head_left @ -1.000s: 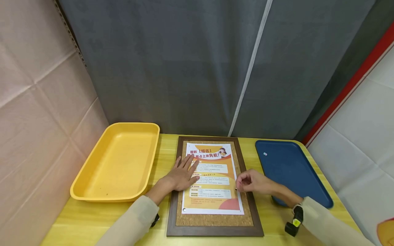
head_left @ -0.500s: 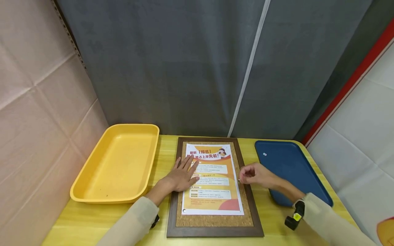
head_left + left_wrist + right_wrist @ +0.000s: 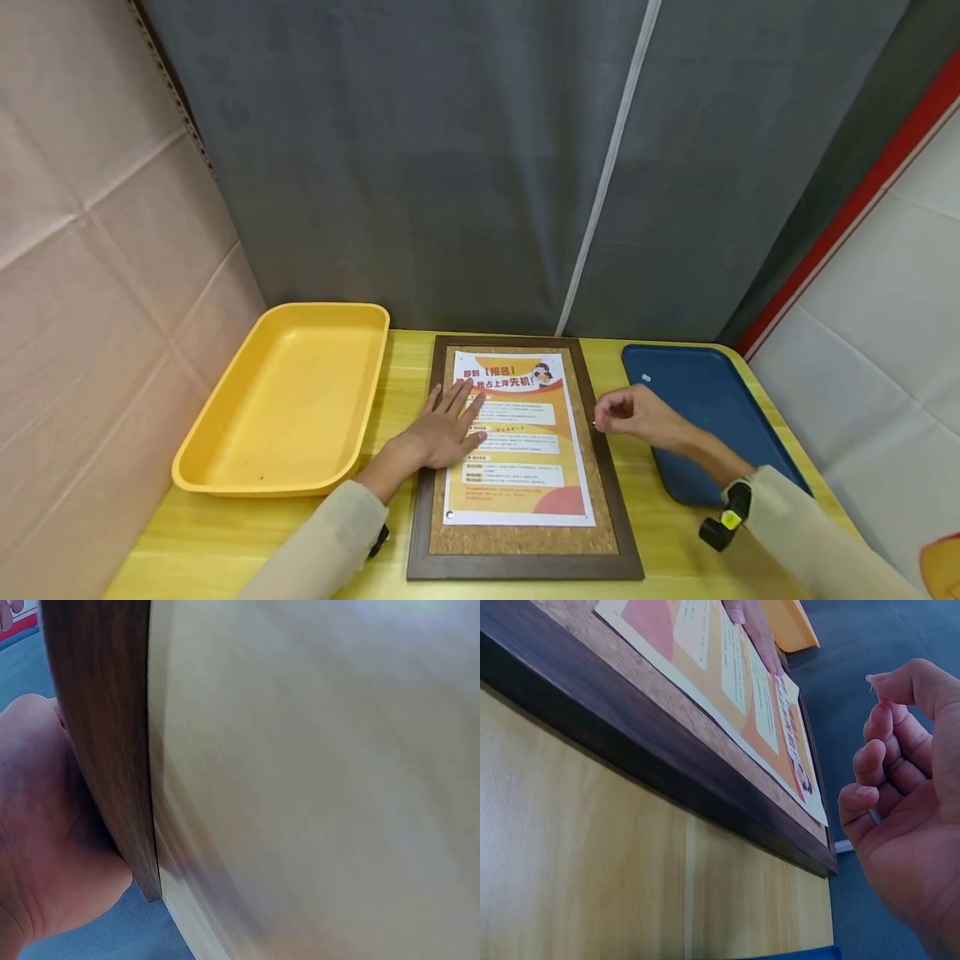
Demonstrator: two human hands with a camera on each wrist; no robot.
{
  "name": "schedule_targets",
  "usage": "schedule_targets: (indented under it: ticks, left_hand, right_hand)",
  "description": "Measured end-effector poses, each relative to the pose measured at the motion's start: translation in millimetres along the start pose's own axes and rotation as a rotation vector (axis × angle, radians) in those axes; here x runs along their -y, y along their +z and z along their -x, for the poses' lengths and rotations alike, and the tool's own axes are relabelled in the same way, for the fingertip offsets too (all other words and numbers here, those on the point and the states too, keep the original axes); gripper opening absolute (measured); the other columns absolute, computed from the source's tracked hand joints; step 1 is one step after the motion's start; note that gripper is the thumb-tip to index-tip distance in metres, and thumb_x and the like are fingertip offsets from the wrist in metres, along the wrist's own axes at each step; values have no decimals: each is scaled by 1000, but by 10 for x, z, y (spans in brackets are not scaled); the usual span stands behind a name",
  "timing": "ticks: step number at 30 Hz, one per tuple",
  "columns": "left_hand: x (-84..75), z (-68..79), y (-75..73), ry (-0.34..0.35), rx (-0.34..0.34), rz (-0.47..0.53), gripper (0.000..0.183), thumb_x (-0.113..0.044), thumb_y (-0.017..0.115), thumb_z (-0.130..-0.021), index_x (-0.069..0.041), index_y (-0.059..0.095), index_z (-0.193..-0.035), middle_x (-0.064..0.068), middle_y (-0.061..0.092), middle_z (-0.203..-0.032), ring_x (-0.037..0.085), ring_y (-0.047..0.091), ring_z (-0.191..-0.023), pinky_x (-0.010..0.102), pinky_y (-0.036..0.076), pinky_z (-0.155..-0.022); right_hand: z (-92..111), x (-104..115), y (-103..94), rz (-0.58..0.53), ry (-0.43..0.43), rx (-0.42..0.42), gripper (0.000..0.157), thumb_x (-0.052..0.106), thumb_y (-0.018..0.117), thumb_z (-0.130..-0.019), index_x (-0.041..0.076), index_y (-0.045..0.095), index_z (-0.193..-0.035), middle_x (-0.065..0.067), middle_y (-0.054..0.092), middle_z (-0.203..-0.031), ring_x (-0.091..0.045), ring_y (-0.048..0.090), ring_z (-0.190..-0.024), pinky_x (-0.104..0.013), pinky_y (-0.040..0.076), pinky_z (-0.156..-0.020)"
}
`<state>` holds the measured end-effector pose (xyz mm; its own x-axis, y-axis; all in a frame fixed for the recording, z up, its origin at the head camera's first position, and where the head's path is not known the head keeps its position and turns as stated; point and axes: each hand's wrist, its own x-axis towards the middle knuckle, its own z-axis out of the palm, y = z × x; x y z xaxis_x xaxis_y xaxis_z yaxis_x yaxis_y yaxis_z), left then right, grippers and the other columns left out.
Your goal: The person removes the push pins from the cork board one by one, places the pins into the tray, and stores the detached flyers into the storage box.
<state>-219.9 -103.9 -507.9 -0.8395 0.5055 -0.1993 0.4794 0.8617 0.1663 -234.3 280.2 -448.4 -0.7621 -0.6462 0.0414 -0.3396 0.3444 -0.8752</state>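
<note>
A printed orange and white poster (image 3: 517, 493) lies on a cork board (image 3: 525, 542) with a dark wooden frame. My left hand (image 3: 441, 432) rests on the poster's left side, fingers spread. In the left wrist view, the heel of this hand (image 3: 52, 832) overlaps the frame edge (image 3: 112, 712). Over the board's right frame edge, my right hand (image 3: 637, 417) pinches a small thumbtack (image 3: 870, 680) between thumb and index finger. Its thin point shows below the thumb in the right wrist view. A round tack (image 3: 449, 515) sits at the poster's lower left corner.
A yellow tub (image 3: 300, 400) stands left of the board. On the right lies a blue tray (image 3: 720, 417) with small pale pieces (image 3: 646, 377) near its far left corner. A grey curtain (image 3: 435, 167) hangs behind the wooden table (image 3: 225, 542).
My right hand has moved away from the poster's right edge, farther up and to the right, still pinching the thumbtack. The left hand has stayed in place.
</note>
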Motion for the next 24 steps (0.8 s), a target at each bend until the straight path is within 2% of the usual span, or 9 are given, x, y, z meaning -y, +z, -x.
schedule_targets:
  ticks: [5, 9, 14, 24]
  left_hand:
    - [1, -1, 5, 4, -1, -11, 77, -61, 22, -112, -18, -1, -172, 11, -13, -178, 29, -12, -164, 57, -8, -130]
    - [-11, 13, -22, 14, -9, -10, 76, -58, 25, -113, -15, 2, -172, 14, -9, -178, 32, -8, -165, 59, -6, -130]
    - [-33, 27, -55, 17, -8, -19, 75, -56, 26, -114, -14, 3, -172, 16, -8, -178, 34, -6, -165, 59, -5, -130]
    - [-36, 35, -59, 12, -13, -20, 75, -56, 26, -114, -14, 6, -172, 16, -5, -178, 33, -4, -165, 60, -2, -130]
  right_hand:
    - [7, -55, -83, 7, -12, -41, 10, 0, 68, -99, -8, 72, -95, -23, 69, -88, -24, 65, -76, -29, 57, -71]
    - [22, -100, -151, 20, -6, -81, 11, 0, 68, -100, -10, 71, -96, -24, 69, -89, -25, 63, -75, -33, 56, -69]
    - [44, -153, -219, 11, 17, -119, 13, 1, 68, -101, -12, 71, -99, -25, 70, -92, -30, 65, -80, -29, 57, -74]
    - [127, -284, -371, 112, 103, -194, 11, 5, 73, -99, -6, 73, -98, -20, 72, -92, -27, 64, -80, -30, 57, -74]
